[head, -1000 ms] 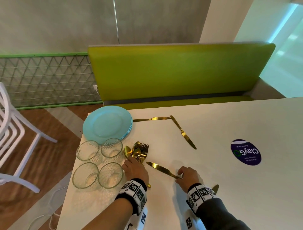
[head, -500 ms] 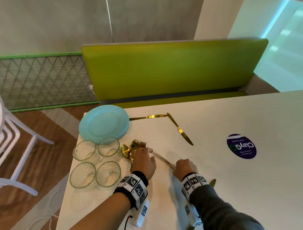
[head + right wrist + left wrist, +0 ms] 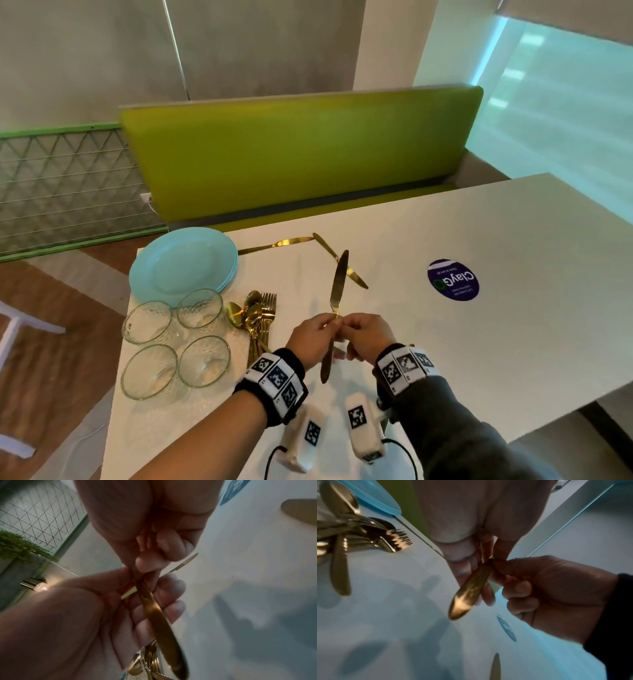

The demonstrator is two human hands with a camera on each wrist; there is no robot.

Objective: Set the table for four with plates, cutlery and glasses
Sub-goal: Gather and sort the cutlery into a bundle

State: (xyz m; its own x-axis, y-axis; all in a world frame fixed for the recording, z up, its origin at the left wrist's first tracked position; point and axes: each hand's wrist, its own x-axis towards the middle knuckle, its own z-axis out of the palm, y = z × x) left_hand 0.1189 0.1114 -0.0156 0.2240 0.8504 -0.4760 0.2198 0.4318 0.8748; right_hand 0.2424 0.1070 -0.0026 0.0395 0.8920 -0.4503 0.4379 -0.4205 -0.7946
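Observation:
A gold knife (image 3: 338, 284) is lifted off the white table (image 3: 479, 325), blade pointing away from me and handle (image 3: 467, 593) hanging toward me. My left hand (image 3: 318, 330) and right hand (image 3: 356, 327) both pinch it where blade meets handle, fingertips nearly touching. The right wrist view shows the handle (image 3: 163, 622) lying across my left fingers (image 3: 164, 609). A stack of light blue plates (image 3: 183, 262) sits at the table's far left corner. In front of it stand several clear glasses (image 3: 202, 308). A pile of gold spoons and forks (image 3: 258, 315) lies just left of my hands.
Two more gold knives (image 3: 277, 244) (image 3: 356, 279) lie on the table beyond my hands, and another knife (image 3: 300, 511) lies near my right wrist. A purple round sticker (image 3: 452, 280) is on the table to the right. A green bench (image 3: 301, 154) runs along the far edge.
The knife lay flat on the table with my right hand at its handle. Now both hands have lifted it and turned its blade away from me. My left hand left the cutlery pile.

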